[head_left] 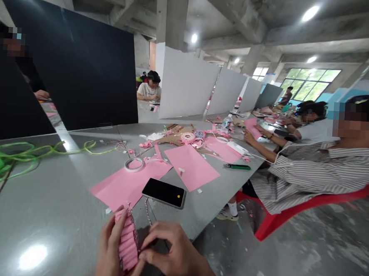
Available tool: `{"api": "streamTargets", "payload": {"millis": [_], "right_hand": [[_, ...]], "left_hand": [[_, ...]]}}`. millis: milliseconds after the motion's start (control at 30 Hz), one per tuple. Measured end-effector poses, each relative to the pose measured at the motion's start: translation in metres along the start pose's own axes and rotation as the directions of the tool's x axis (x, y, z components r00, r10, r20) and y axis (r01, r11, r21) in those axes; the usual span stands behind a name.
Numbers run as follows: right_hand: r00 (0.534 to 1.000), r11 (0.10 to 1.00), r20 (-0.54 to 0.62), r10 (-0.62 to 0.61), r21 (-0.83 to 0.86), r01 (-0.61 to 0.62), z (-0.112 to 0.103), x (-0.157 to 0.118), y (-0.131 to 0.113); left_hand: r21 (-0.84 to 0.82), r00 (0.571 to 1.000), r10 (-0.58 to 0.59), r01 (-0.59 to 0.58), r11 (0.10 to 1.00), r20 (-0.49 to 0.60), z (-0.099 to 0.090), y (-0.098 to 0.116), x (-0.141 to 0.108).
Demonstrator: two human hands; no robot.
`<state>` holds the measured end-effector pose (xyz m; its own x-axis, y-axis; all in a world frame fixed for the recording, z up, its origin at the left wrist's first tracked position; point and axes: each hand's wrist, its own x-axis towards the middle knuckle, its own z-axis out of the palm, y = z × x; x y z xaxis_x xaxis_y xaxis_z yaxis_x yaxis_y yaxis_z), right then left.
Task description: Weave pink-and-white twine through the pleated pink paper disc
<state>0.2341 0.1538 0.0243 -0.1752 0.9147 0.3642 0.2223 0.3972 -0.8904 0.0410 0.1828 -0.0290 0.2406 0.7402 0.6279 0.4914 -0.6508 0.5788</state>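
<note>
A pink pleated paper piece (128, 245) with a dark patterned cord along its edge is held upright at the bottom centre. My left hand (113, 246) is wrapped round it from the left side. Thumb and index finger of my right hand (171, 249) pinch at its right edge, where a patterned cord (148, 210) runs up toward the phone. What exactly the right fingertips grip is too small to tell. Just beyond lie a black phone (164, 192) and a pink sheet (115, 188) with a white tape roll (134, 164) on it.
Another pink sheet (192, 167), a green cutter (237, 167), a white power strip (237, 148) and paper scraps lie farther back. Green string (11, 156) is at left. A person in a striped shirt (320, 167) sits on a red chair (292, 211) at right. Board partitions (187, 84) stand behind.
</note>
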Motion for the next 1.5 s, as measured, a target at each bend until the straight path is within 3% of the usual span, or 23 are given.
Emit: {"api": "streamTargets", "payload": {"millis": [100, 167, 300, 367, 433, 500, 600, 700, 800, 867, 1033, 1100, 1200, 1300, 1400, 1500], "right_hand": [[1.0, 1.0, 0.001, 0.025, -0.001, -0.025, -0.005, -0.001, -0.003], [0.999, 0.994, -0.004, 0.052, -0.094, -0.052, -0.013, -0.002, 0.001], [0.963, 0.861, -0.218, 0.161, -0.446, -0.245, -0.044, -0.005, 0.023], [0.932, 0.803, -0.319, 0.174, -0.501, -0.321, -0.058, -0.005, 0.032], [0.928, 0.798, -0.336, 0.161, -0.509, -0.323, -0.063, -0.004, 0.031], [0.961, 0.85, -0.254, 0.111, -0.477, -0.224, -0.056, -0.003, 0.022], [0.999, 0.955, 0.006, 0.051, -0.292, -0.047, -0.03, -0.003, 0.0], [0.983, 0.976, 0.131, 0.128, -0.194, -0.102, -0.005, -0.003, -0.015], [0.98, 0.972, 0.117, 0.158, -0.193, -0.133, 0.004, -0.002, -0.016], [0.984, 0.964, 0.096, 0.15, -0.234, -0.124, -0.003, -0.001, -0.009], [0.957, 0.83, -0.234, 0.169, -0.49, -0.266, -0.048, 0.003, 0.018], [0.946, 0.814, -0.282, 0.159, -0.506, -0.287, -0.06, 0.006, 0.02], [0.988, 0.898, -0.127, 0.085, -0.421, -0.131, -0.052, 0.008, 0.006], [0.995, 0.971, 0.094, -0.009, -0.236, 0.031, -0.023, 0.009, -0.015], [0.993, 0.984, 0.121, -0.009, -0.177, 0.03, 0.001, 0.011, -0.023], [0.991, 0.993, 0.107, 0.079, -0.096, -0.069, 0.008, 0.012, -0.019]], "left_hand": [[0.041, 1.0, -0.007, 0.006, 0.999, 0.021, -0.001, -0.002, -0.001], [0.049, 0.999, -0.02, 0.019, 0.999, 0.027, -0.004, -0.001, -0.002], [0.015, 0.998, -0.067, 0.067, 0.998, -0.01, -0.009, 0.005, -0.003], [-0.015, 0.996, -0.08, 0.079, 0.997, -0.029, -0.01, 0.006, -0.003], [-0.024, 0.997, -0.073, 0.073, 0.997, -0.03, -0.009, 0.005, -0.004], [-0.011, 0.998, -0.064, 0.064, 0.998, -0.008, -0.008, 0.002, -0.004], [0.009, 0.999, -0.014, 0.014, 1.0, 0.035, -0.006, -0.005, -0.007], [0.016, 0.998, 0.025, -0.026, 1.0, 0.057, -0.005, -0.01, -0.009], [0.008, 0.998, 0.031, -0.032, 0.999, 0.053, -0.006, -0.009, -0.011], [-0.001, 0.999, -0.002, 0.002, 1.0, 0.051, -0.005, -0.004, -0.011], [-0.073, 0.991, -0.126, 0.122, 0.99, -0.044, -0.002, 0.006, -0.008], [-0.091, 0.989, -0.129, 0.122, 0.988, -0.071, -0.002, 0.007, -0.008], [-0.102, 0.988, -0.141, 0.134, 0.986, -0.058, -0.002, 0.007, -0.007], [-0.121, 0.993, -0.118, 0.114, 0.986, -0.023, -0.004, 0.006, -0.008], [-0.151, 0.994, -0.111, 0.106, 0.983, -0.022, -0.005, 0.007, -0.009], [-0.16, 0.991, -0.128, 0.122, 0.98, -0.025, -0.006, 0.009, -0.009]]}}
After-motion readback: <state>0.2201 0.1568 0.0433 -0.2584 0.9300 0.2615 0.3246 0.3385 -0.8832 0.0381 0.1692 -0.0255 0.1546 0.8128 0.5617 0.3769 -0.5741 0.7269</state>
